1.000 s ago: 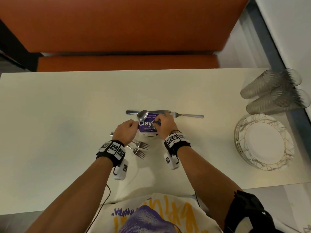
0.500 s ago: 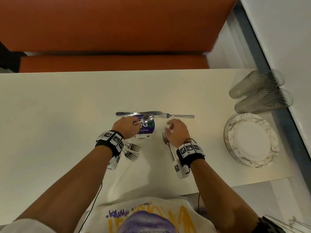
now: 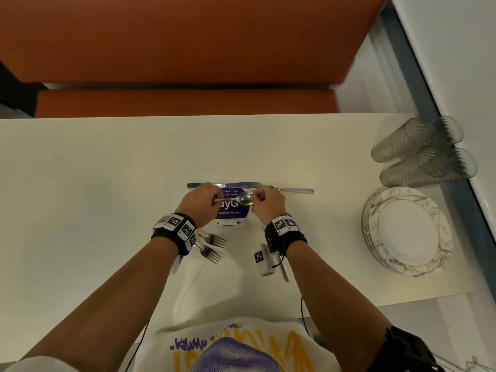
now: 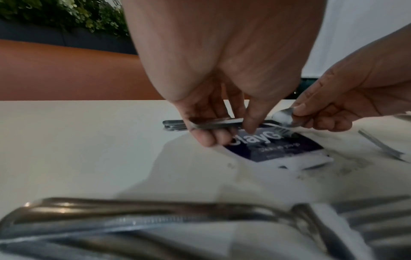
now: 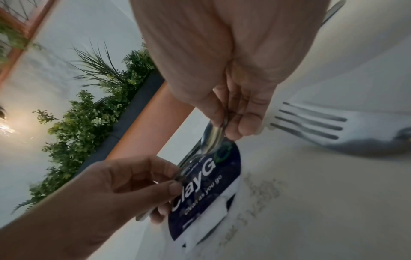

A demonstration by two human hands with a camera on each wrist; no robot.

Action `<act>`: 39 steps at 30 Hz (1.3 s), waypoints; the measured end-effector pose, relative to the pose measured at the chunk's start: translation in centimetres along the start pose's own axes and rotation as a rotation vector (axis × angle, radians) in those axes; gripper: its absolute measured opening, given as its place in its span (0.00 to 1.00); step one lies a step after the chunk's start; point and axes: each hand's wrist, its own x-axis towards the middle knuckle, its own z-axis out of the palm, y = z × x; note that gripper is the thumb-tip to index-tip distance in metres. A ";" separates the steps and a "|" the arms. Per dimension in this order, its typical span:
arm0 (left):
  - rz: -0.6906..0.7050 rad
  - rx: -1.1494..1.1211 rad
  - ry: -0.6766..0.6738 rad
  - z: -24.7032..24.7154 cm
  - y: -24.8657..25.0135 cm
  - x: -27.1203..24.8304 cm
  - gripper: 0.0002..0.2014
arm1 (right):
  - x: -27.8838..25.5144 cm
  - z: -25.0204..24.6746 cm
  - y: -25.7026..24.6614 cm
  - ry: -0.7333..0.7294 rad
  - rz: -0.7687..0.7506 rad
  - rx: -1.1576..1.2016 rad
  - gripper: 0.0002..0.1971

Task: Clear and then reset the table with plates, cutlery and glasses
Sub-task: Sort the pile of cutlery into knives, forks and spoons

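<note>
A steel spoon is held level just above the purple table sign. My left hand pinches its handle. My right hand pinches the bowl between thumb and fingers. Beyond the sign lie a knife and another piece of cutlery, end to end. Two forks lie under my left wrist. One fork lies beside my right hand, its handle showing under the wrist.
A stack of white plates with gold lines sits at the table's right edge. Several clear glasses lie on their sides behind it. An orange bench runs along the far side. The sign's white base stands on the table.
My right hand left a fork on the table to the right of the sign and came back to take the spoon's bowl. The left hand kept the spoon and turned it level.
</note>
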 end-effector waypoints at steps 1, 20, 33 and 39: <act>0.027 0.024 0.048 0.3 -0.2 -0.1 0.06 | 0.0 0.0 0.1 -0.001 0.005 -0.004 0.04; 0.031 -0.018 0.253 1.9 0.8 -1.0 0.06 | 2.6 -6.0 2.0 0.142 -0.328 -0.431 0.16; 0.095 -0.080 0.448 2.4 3.8 -3.0 0.11 | 3.6 -9.2 2.1 -0.093 -0.223 -0.559 0.02; 0.110 -0.397 0.299 3.4 9.0 -3.6 0.12 | -1.3 -10.0 -1.8 0.092 -0.188 0.015 0.10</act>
